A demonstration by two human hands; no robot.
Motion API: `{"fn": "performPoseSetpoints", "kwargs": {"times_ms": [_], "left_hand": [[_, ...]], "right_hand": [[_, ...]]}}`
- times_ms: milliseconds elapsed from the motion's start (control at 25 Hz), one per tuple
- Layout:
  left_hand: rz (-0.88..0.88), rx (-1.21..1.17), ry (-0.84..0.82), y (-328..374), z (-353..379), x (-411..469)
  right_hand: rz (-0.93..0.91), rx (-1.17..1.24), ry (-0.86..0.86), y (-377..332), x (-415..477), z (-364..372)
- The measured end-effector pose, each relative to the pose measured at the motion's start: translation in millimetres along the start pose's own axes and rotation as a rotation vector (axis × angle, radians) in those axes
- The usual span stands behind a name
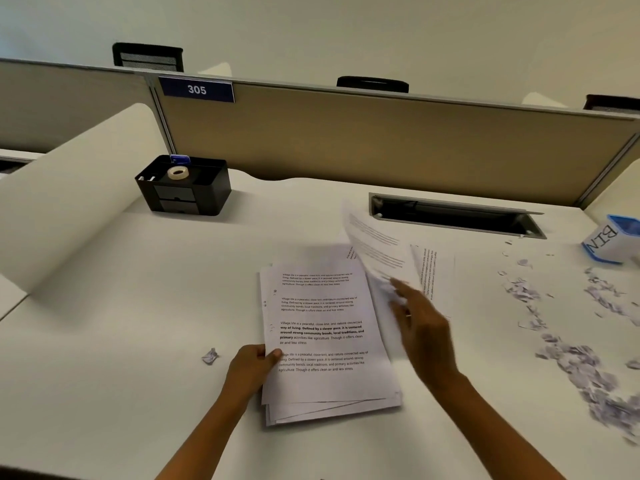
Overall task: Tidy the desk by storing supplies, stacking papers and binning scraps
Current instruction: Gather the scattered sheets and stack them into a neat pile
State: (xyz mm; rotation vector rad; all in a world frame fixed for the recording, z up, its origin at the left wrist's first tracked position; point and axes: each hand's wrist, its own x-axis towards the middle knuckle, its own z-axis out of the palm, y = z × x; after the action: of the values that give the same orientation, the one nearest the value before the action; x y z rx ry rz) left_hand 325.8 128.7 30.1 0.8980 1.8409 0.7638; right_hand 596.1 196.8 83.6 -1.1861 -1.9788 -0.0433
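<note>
A loose stack of printed papers (325, 344) lies mid-surface (121, 341), nearer the front edge — the left hand (251, 367) pinches its left margin while the right hand (420, 327) lifts a curling sheet (374, 247) by its corner. Stacking appears underway; next, that sheet needs squaring onto the pile. Shredded scraps (585, 362) litter the right edge below the white bin (613, 240) — unbinned.

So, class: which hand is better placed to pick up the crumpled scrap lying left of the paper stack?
Left. The left hand sits beside the scrap, though it pins the stack; the right hand is across the stack, holding a sheet.
</note>
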Motion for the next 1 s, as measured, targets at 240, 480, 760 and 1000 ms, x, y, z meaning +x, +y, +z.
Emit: {"fn": "performPoseSetpoints", "kwargs": {"times_ms": [240, 480, 760, 1000], "left_hand": [[0.052, 0.026, 0.034, 4, 2, -13], [0.025, 0.097, 0.047, 10, 6, -20], [0.107, 0.143, 0.086, 18, 9, -25], [0.183, 0.041, 0.178, 28, 7, -29]], "right_hand": [[-0.277, -0.077, -0.433, -50, -53, 40], [-0.442, -0.141, -0.437, -63, -72, 53], [-0.425, -0.132, -0.525, -72, -79, 51], [-0.169, -0.016, -0.367, -62, -50, 27]]}}
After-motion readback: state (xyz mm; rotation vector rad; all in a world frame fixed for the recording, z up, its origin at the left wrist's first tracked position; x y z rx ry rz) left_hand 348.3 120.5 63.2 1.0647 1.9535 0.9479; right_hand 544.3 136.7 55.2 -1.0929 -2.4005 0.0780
